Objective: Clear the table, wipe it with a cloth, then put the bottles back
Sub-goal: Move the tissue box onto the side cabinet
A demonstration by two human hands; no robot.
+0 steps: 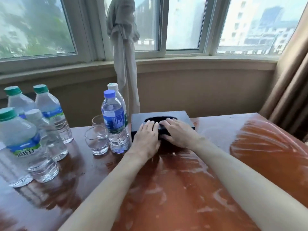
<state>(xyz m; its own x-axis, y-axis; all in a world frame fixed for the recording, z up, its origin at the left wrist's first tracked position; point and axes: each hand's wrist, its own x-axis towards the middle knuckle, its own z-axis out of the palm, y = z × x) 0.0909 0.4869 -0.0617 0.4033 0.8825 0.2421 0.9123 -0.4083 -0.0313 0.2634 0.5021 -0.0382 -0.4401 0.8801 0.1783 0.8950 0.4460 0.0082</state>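
Both my hands lie on a black tissue box (180,116) at the far side of the glossy reddish-brown table (183,189). My left hand (146,139) covers the box's near left corner, fingers flat on the lid. My right hand (177,133) lies beside it, fingers flat by the oval slot, thumb against the front face. Several water bottles stand at the left: a blue-capped one (115,124) just left of the box, a white-capped one (114,86) behind it, and a cluster of green-capped ones (50,112) nearer the left edge. No cloth shows on the table.
Two clear drinking glasses (97,141) stand between the bottle cluster and the blue-capped bottle. A knotted grey curtain (123,47) hangs behind the box in front of the windows. A brown curtain (290,90) hangs at the right. Streaky sheen covers the table's right half.
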